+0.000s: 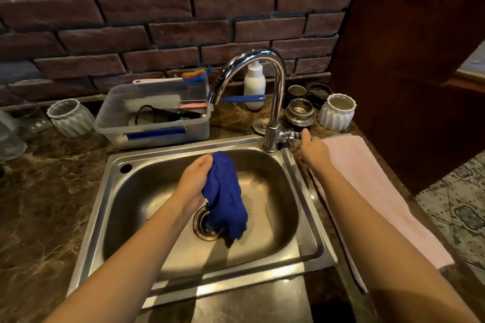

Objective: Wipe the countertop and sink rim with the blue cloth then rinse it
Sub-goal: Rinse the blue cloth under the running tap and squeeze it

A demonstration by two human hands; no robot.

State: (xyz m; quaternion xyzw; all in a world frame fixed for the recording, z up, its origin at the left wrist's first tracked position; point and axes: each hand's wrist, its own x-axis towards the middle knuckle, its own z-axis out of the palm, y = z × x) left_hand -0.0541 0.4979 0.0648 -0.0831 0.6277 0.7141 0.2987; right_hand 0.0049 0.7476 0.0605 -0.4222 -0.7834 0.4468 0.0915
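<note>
My left hand grips the bunched blue cloth over the middle of the steel sink, and the cloth hangs down above the drain. My right hand reaches to the small handle at the base of the chrome faucet, fingertips touching or pinching it. The spout points toward the sink's back, and no water shows. The dark marbled countertop surrounds the sink.
A pink towel lies on the counter right of the sink. Behind the sink stand a clear plastic tub of brushes, a white soap bottle, metal cups and white ribbed jars. A brick wall backs the counter.
</note>
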